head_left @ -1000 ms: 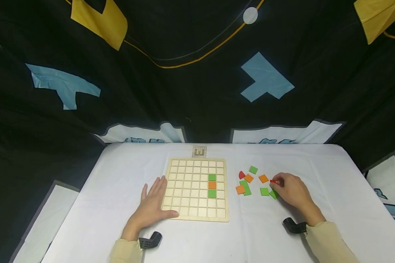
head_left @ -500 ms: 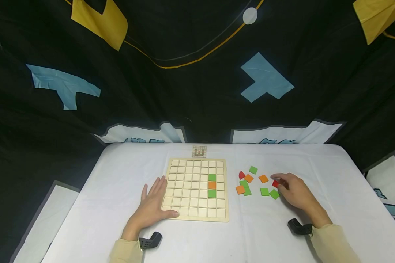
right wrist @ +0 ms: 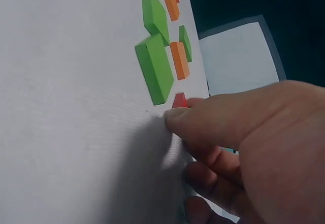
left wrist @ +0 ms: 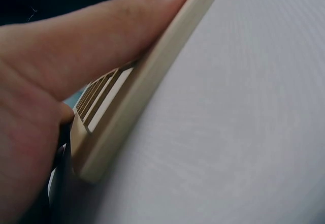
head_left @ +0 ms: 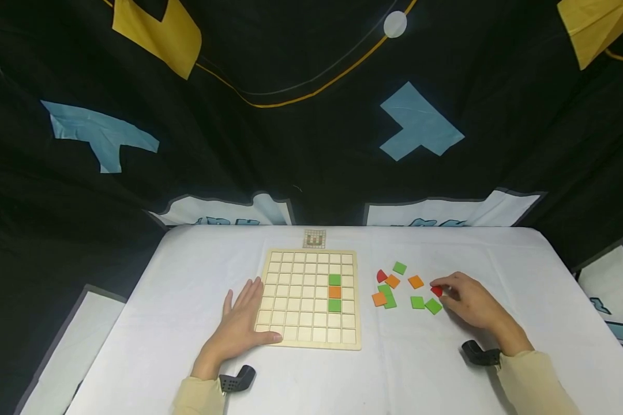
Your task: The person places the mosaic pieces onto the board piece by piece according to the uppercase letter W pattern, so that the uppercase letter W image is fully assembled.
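A square wooden grid board [head_left: 305, 347] lies flat on the white table. My left hand [head_left: 233, 331] rests at its lower left corner, fingers straight along the left edge and thumb over the near edge; the left wrist view shows the thumb [left wrist: 106, 36] across the rim. Two green tiles [head_left: 334, 306] with an orange tile [head_left: 334, 293] between them fill part of one column. Right of the board, my right hand [head_left: 469, 302] pinches a small red tile [head_left: 436, 291] between thumb and index finger. The right wrist view shows this red tile [right wrist: 180, 101] partly hidden by the thumb.
Loose green [head_left: 417, 302] and orange tiles [head_left: 416, 282] lie between the board and my right hand, with a red quarter-circle tile [head_left: 381, 276] among them. A small patterned card [head_left: 314, 238] sits behind the board. A dark patterned cloth [head_left: 301, 150] hangs behind the table.
The red tile has gone from tilted in my right fingers to lying flatter, slightly to the right. My right hand has shifted right, uncovering a green tile. My left hand stays put.
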Demonstrator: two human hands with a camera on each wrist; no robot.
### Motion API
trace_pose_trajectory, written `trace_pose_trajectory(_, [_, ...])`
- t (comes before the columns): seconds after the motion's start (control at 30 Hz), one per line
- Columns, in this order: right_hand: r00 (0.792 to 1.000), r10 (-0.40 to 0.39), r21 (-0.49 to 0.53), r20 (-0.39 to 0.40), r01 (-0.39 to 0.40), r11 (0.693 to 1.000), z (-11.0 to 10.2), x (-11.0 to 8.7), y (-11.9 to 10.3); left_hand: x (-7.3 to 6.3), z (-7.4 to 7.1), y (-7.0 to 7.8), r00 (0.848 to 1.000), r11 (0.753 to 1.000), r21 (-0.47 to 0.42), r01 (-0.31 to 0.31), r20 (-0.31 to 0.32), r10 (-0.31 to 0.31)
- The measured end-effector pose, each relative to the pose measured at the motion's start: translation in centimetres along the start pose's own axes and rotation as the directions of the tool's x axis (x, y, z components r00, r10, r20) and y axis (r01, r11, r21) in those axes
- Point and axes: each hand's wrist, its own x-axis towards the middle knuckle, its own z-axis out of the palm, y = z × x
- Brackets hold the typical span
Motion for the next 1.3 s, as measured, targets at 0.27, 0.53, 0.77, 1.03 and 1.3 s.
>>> trace_pose_trajectory(0.27, [0.998,-0.001,0.004,-0.061,0.001,1.000,0.4,-0.1,0.2,0.0,-0.1,0.0,1.000,1.000,0.002,-0.007,-0.003,0.007])
trace_pose_trajectory(0.53, [0.997,0.007,-0.007,-0.082,-0.008,1.000,0.5,-0.2,0.0,0.0,0.0,-0.1,1.000,1.000,-0.002,-0.003,-0.001,0.003])
trace_pose_trajectory(0.77, [0.994,0.018,-0.021,-0.107,-0.020,1.000,0.5,-0.3,-0.2,0.0,0.1,-0.1,1.000,1.000,-0.002,-0.001,0.001,0.001])
trace_pose_trajectory(1.03, [0.987,0.056,0.000,-0.149,-0.056,0.998,0.3,-0.4,-1.4,-0.1,-0.1,0.0,1.000,1.000,-0.004,-0.002,-0.003,0.002])
trace_pose_trajectory(1.3, [0.984,0.031,0.028,-0.177,-0.026,0.999,0.6,-0.7,-3.4,-0.1,-0.1,0.1,1.000,1.000,-0.002,-0.007,-0.009,0.007])
